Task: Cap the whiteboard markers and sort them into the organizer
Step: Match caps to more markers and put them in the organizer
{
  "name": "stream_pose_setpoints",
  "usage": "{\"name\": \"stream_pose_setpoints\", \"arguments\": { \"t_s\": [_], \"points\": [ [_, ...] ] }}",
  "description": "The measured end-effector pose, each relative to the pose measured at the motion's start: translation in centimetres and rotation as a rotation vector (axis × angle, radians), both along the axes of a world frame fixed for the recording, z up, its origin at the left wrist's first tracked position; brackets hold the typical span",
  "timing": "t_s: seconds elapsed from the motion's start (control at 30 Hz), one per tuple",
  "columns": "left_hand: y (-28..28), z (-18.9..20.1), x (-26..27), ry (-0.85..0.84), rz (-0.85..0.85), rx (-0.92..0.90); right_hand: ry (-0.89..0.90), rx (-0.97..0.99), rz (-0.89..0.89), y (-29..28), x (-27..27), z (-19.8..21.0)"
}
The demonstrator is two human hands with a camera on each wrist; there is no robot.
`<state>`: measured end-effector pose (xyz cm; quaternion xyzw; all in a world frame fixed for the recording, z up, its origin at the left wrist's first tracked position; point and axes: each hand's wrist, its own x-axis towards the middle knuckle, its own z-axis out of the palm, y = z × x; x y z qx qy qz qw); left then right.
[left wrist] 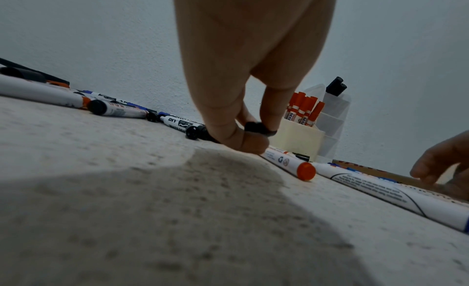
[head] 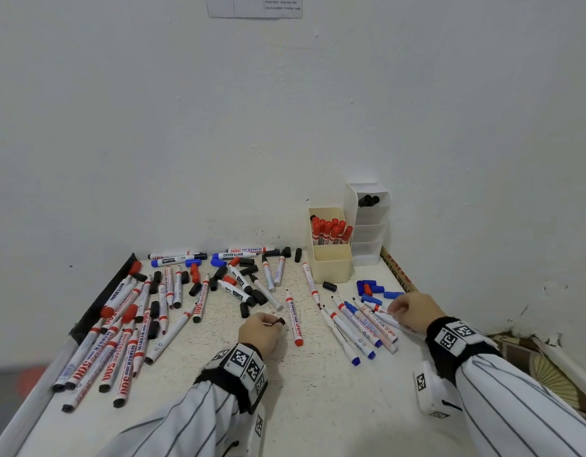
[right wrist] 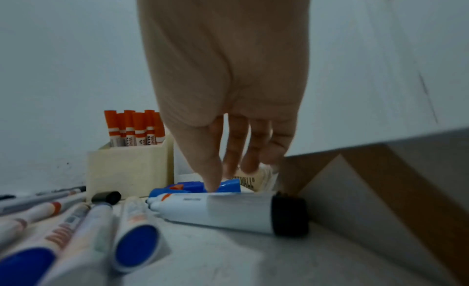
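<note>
Head view: left hand (head: pixel 259 333) pinches a black cap (head: pixel 279 321), right hand (head: pixel 417 309) fingers curl onto a marker (head: pixel 389 319); mismatched colours risk missorting.

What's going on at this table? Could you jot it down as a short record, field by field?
Left hand: pinches a black cap in its fingers
Right hand: fingers reach onto a marker lying at the right
Cream bin: holds capped red markers upright
White organizer: holds black-capped markers in its top tier
Loose blue caps: lie near the right hand
Table: strewn with uncapped markers and caps
</note>
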<state>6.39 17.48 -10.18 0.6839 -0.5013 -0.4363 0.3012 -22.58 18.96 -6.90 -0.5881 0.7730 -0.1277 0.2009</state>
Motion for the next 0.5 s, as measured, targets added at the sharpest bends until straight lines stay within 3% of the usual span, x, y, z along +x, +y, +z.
{"name": "stream_pose_setpoints", "arguments": {
  "t_s": [0.1,0.3,0.5],
  "points": [
    [-0.1,-0.2,0.07,0.005,0.007,-0.009,0.145,0.0,-0.07,-0.1,-0.51,-0.52],
    [-0.21,-0.52,0.18,-0.004,0.021,-0.005,0.283,0.172,0.012,-0.72,-0.08,-0.91],
    [-0.1,-0.72,0.37,-0.036,0.015,-0.017,0.221,0.228,0.033,-0.92,0.29,-0.97]
  ]
}}
